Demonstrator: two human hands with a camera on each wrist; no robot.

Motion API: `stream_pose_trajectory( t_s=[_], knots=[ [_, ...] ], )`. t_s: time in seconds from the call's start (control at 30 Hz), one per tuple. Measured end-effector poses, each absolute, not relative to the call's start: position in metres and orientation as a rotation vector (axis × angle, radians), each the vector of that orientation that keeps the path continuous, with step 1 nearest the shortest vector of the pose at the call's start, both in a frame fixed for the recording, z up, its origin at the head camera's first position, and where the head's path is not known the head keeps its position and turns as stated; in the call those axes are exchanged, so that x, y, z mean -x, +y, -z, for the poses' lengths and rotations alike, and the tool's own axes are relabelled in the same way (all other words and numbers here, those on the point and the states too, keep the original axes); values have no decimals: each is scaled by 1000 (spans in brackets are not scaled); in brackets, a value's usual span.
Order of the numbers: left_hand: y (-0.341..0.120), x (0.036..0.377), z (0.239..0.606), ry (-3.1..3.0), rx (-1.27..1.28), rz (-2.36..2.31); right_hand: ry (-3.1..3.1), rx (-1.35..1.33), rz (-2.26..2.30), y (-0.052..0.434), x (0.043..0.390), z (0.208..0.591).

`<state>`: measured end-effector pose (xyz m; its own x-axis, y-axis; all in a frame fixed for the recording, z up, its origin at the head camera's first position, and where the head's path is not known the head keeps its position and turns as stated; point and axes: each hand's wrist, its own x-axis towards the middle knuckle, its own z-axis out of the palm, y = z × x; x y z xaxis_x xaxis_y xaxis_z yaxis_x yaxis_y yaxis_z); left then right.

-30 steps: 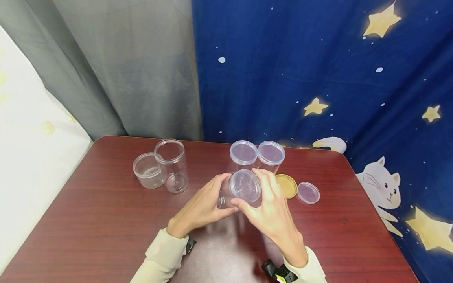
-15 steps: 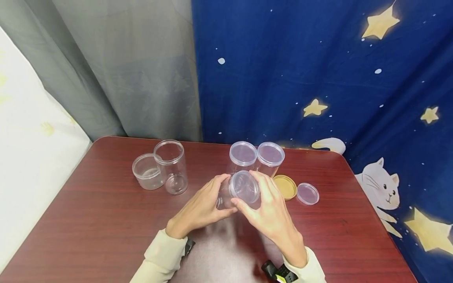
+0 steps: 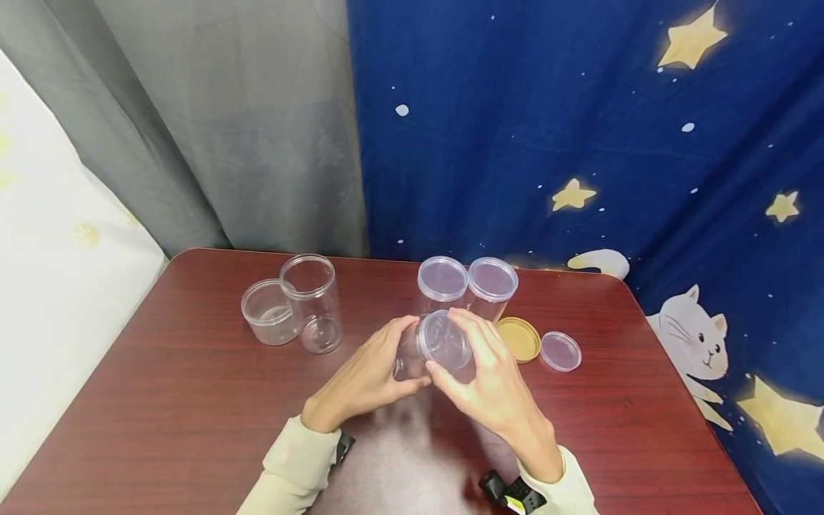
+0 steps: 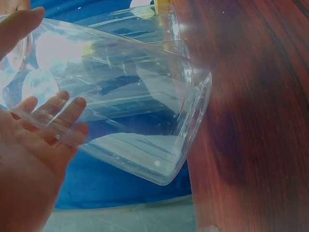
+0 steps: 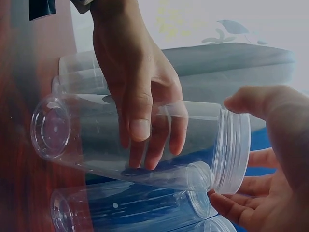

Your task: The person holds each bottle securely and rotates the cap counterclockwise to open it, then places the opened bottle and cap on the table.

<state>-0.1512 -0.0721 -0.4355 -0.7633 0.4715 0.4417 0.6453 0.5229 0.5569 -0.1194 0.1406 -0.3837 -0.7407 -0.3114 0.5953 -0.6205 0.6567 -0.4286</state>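
Observation:
A tall clear plastic jar (image 5: pixel 91 125) is tilted between both hands, its base off the table in the right wrist view. My left hand (image 3: pixel 367 368) grips the jar's body from the side, thumb on one side and fingers on the other. My right hand (image 3: pixel 496 379) holds the translucent screw lid (image 3: pixel 444 340) on the jar's top, with thumb and fingertips around its edge. In the left wrist view the jar's bottom (image 4: pixel 193 125) points toward the table side, and the left fingers (image 4: pixel 72 113) show through the clear wall.
Two lidded clear jars, a left one (image 3: pixel 443 277) and a right one (image 3: pixel 493 279), stand behind the hands. A gold lid (image 3: pixel 518 340) and a clear lid (image 3: pixel 561 351) lie to the right. On the left are a tall lidless jar (image 3: pixel 309 279) and a short one (image 3: pixel 269 315).
My right fingertips have shifted slightly left along the lid's far edge, while the right thumb has moved a little right on the near edge. The left hand and jar stay nearly still.

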Motion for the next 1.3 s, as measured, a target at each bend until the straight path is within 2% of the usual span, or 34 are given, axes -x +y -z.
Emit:
stream_pose_trajectory(
  t_s=[0.67, 1.3],
  knots=[
    [-77, 152, 432, -2503, 850, 1068, -2400, -776, -957, 147, 120, 378],
    [-86, 162, 440, -2436, 530, 1088, -2415, -734, -1072, 185, 131, 369]
  ],
)
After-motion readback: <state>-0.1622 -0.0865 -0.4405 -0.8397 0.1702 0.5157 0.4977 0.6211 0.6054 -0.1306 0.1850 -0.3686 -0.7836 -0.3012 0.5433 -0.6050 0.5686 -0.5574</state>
